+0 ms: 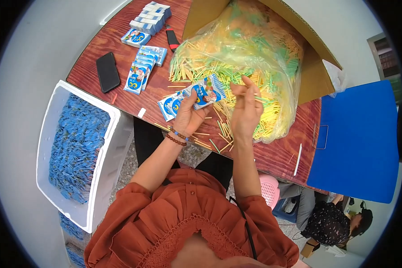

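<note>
My left hand [188,117] is closed on a small fan of blue-and-white printed packets [205,93], held just above the table's near edge. To its right my right hand [246,109] is raised over the near side of the stick pile, fingers curled together. A short green stick [258,98] seems to poke out from its fingertips; the rest of the grip is hidden. Yellow and green thin sticks [196,62] fill a clear plastic bag [236,44] that slumps out of a cardboard box [315,78]. Loose sticks [225,131] lie scattered beneath my hands.
On the red-brown table [87,67] are a black phone [108,72], stacked packets [143,67], blue-and-white bundles [150,18] and a red-black cutter [171,39]. A white foam box [107,165] of blue pieces stands left. A blue panel [353,138] and a seated person [328,223] are right.
</note>
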Demonstrator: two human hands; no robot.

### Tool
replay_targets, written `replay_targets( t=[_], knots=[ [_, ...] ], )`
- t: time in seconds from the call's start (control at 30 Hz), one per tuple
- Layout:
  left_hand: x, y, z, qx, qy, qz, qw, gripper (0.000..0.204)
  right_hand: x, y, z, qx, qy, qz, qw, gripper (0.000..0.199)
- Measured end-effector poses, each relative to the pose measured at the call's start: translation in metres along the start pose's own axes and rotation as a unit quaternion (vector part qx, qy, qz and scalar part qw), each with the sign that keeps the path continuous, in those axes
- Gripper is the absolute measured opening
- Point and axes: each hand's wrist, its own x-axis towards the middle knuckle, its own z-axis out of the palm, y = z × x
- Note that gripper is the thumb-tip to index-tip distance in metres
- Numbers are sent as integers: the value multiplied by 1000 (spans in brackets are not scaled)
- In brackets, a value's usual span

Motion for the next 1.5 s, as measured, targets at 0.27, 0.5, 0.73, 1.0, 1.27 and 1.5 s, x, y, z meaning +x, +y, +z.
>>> replay_targets(
  t=[0.27,0.5,0.73,1.0,1.27,1.5],
  knots=[
    [4,7,13,82,-28,47,995,27,0,-17,-7,-286,-38,70,955,29],
    [2,4,13,34,-56,22,998,40,-6,6,6,-211,-75,131,966,6],
    [1,25,-9,75,-19,68,995,35,20,7,26,-291,-157,103,938,11],
    [-41,127,-46,130,79,279,948,27,37,79,98,-185,-306,175,917,21],
    [-35,162,-56,788,205,360,456,53,44,178,130,-397,-306,86,861,38],
    [-19,169,-70,860,214,340,313,65,42,89,29,-518,-241,105,814,37]
  ],
)
